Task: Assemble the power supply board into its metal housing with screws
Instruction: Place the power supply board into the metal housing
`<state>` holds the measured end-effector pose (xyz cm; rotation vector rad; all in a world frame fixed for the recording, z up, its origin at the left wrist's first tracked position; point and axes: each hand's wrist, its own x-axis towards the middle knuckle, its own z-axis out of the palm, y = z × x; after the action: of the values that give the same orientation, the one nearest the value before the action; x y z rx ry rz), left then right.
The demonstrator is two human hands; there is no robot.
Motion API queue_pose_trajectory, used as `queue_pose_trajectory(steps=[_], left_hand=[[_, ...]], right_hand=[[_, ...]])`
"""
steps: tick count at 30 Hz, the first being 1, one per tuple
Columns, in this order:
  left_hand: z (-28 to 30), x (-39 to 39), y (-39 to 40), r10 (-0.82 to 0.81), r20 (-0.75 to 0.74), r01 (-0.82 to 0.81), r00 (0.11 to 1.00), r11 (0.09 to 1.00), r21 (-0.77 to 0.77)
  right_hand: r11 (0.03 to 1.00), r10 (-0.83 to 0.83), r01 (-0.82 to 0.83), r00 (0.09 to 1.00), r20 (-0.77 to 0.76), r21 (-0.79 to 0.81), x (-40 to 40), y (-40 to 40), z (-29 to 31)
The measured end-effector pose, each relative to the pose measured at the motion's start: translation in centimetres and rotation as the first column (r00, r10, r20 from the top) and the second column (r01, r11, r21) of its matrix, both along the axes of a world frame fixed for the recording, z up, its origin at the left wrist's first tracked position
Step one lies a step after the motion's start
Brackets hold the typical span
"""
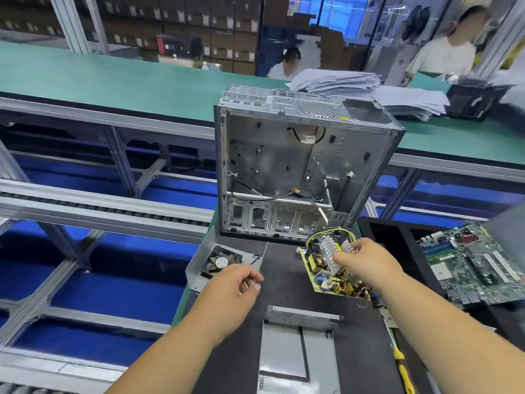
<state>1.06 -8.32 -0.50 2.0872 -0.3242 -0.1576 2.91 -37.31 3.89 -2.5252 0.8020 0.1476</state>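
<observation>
The power supply board (326, 275), yellowish with coils, heat sinks and a bundle of yellow and black wires, lies tilted on the black mat (284, 282). My right hand (366, 264) grips one of its aluminium heat sinks from above. The metal housing base (287, 348), a flat grey plate with a perforated upright wall, lies near the front of the mat. The housing's cover with a black fan (221, 264) lies to the left. My left hand (235, 285) hovers over that cover's near edge with loosely curled fingers; whether it pinches something small I cannot tell.
An open grey computer case (301, 163) stands behind the mat. A green motherboard (480, 263) rests on a black tray at the right. A yellow-handled screwdriver (403, 368) lies at the mat's right edge. Roller conveyor rails run at the left; two persons work beyond the green bench.
</observation>
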Motion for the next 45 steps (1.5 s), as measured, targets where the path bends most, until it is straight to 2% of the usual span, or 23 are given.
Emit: queue_pose_trajectory(steps=[4,7,12,14,19,23,26,31,33,37,45], left_hand=[[-0.6,0.6,-1.9,-0.132,0.132,0.103,0.982,0.973,0.206],[-1.3,1.0,-3.3,-0.241,0.218,0.142,0.946,0.910,0.388],[-2.2,1.5,-5.4,-0.393,0.193,0.208,0.899,0.771,0.602],[-2.4,1.5,-5.9,-0.434,0.173,0.223,0.884,0.718,0.659],[-2.8,1.6,-6.6,-0.473,0.123,0.251,0.872,0.650,0.717],[-3.0,1.2,-6.9,-0.515,0.154,0.228,0.843,0.603,0.765],[-3.1,1.0,-7.3,-0.492,0.207,0.163,0.845,0.608,0.777],[-3.0,1.1,-7.7,-0.274,0.250,0.025,0.929,0.719,0.695],[-3.0,1.1,-7.8,-0.217,0.238,-0.002,0.947,0.735,0.678],[-3.0,0.8,-8.2,-0.168,0.156,0.012,0.973,0.717,0.697],[-3.4,-0.3,-8.3,-0.127,-0.032,0.121,0.991,0.787,0.604]], right_hand=[[0.999,0.024,-0.024,1.000,0.009,0.041,-1.3,-0.7,1.2],[0.998,0.049,-0.050,0.998,0.026,0.029,-2.2,-1.2,2.1],[0.995,0.101,-0.102,0.995,0.022,0.023,-3.3,-1.8,2.9],[0.994,0.108,-0.108,0.994,0.028,0.014,-3.6,-2.2,3.2],[0.994,0.112,-0.112,0.992,0.050,-0.006,-4.3,-3.4,3.5],[0.995,0.102,-0.101,0.992,0.081,-0.015,-4.6,-4.2,3.6],[0.995,0.099,-0.101,0.988,0.118,0.011,-5.0,-4.7,3.7],[0.992,0.128,-0.129,0.981,0.143,-0.006,-5.2,-5.3,4.2],[0.990,0.139,-0.141,0.978,0.152,0.001,-5.2,-5.6,4.4],[0.982,0.189,-0.188,0.970,0.151,-0.018,-5.3,-6.2,4.5],[0.965,0.258,-0.262,0.953,0.158,0.007,-5.1,-6.9,4.2]])
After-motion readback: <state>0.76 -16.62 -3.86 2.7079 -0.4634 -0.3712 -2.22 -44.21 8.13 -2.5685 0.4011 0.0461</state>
